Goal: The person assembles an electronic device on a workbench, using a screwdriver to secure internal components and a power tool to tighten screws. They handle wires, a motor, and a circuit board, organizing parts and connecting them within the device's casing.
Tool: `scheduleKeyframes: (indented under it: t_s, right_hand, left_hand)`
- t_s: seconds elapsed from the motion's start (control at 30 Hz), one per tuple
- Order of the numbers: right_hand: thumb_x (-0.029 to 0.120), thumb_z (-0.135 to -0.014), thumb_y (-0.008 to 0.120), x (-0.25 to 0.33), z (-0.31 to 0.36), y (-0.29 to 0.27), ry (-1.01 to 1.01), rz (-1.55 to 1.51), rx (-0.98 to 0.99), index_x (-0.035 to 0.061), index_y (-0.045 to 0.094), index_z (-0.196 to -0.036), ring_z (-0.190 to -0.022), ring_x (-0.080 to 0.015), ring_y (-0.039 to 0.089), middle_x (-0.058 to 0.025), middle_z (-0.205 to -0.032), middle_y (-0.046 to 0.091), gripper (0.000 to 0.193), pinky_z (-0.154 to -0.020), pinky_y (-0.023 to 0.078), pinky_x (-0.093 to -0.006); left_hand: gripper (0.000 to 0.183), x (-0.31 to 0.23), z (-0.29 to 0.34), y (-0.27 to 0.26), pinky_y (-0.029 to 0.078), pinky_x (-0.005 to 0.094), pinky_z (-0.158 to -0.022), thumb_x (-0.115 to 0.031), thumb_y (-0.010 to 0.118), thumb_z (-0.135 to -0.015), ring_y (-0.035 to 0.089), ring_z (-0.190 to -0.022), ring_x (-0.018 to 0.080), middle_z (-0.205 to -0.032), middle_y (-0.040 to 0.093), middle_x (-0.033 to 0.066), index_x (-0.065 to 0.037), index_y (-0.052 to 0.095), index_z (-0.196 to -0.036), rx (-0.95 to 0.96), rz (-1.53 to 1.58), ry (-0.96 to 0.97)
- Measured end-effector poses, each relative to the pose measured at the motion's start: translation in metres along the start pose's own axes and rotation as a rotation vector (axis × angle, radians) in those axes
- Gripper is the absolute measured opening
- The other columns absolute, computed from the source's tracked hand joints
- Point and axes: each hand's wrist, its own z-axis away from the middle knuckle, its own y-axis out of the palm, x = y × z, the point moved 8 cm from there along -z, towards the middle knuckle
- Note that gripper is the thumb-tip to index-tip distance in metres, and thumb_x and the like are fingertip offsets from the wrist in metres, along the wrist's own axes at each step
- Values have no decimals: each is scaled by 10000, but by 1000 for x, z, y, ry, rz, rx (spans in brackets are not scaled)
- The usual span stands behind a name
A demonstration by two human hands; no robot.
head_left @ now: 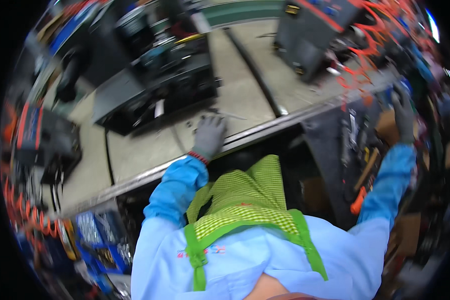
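My left hand, in a grey glove, lies on the metal workbench close to its front edge. Its fingers are stretched out and hold nothing. Just beyond them stands an opened dark grey machine housing with its inner parts showing; small dark bits lie beside it. My right hand, also gloved in grey, reaches out to the far right, above the tool board and near a blue thing. Motion blurs its fingers, so whether they grip anything cannot be made out.
A dark tool board at the right carries wrenches and an orange-handled tool. Another grey machine stands at the back right, beside coiled orange hoses. A third machine is at left, above blue bins.
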Motion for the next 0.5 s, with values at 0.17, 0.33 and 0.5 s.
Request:
scheduleKeyframes:
  t_s: [0.17, 0.33, 0.5]
  right_hand:
    - [234, -953, 573, 94, 41, 96, -138, -150, 200, -20, 561, -1249, -1050, -181, 563, -103, -1126, 613, 390, -920, 433, -300]
    - [112, -862, 620, 233, 26, 168, -324, -358, 374, -30, 588, -1169, -1068, -250, 595, -147, -1097, 622, 340, -931, 451, -343]
    - [198, -846, 645, 390, 7, 202, -712, -496, 303, 43, 541, -1254, -1149, -338, 557, -180, -1229, 571, 449, -961, 445, -388]
  left_hand:
    - [365, 62, 37, -48, 477, 433, -840, -246, 636, -836, 574, -1025, 309, -1128, 586, 114, -98, 577, -1165, -207, 184, -383]
    - [304, 73, 48, -24, 500, 441, -807, -232, 641, -834, 602, -951, 326, -1066, 580, 136, -112, 587, -1108, 31, 271, -407]
    - [150, 85, 43, 11, 504, 471, -773, -200, 554, -884, 605, -923, 367, -1027, 563, 166, -87, 581, -979, 149, 213, -449]
